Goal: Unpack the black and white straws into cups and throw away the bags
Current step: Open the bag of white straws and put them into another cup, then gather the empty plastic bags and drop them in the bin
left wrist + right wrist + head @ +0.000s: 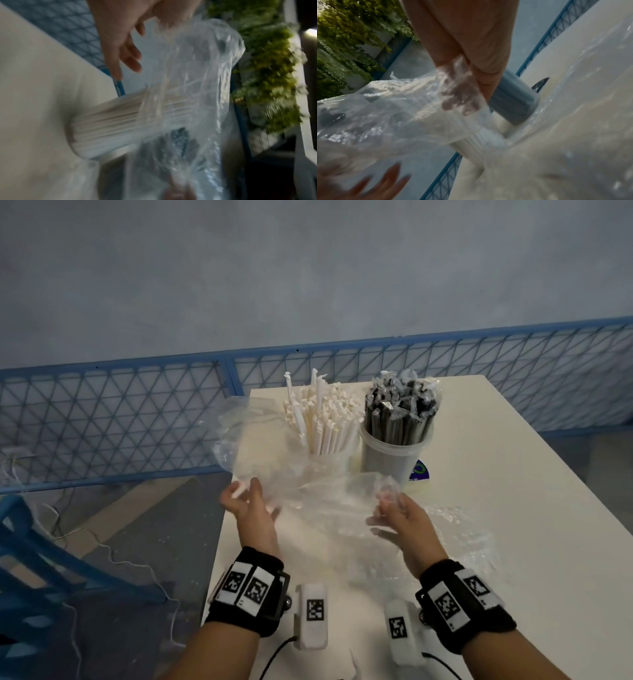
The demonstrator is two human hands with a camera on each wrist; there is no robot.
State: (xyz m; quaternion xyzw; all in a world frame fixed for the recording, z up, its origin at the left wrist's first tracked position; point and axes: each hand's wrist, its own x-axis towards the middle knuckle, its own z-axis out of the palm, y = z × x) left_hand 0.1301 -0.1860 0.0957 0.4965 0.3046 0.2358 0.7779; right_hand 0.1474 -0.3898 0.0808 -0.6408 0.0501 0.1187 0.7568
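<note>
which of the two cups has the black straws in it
The grey plastic cup on the right, beside the blue sticker: its wrapped black straws look dark, while the clear cup to its left holds white straws.

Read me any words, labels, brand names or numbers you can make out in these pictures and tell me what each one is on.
No words or numbers can be read.
Round sticker on the table behind the cup of black straws: green and blue logo, print too small to read.
Wristbands and wrist cameras: square black and white coded markers, no text.
Clear bag: no print visible.
</note>
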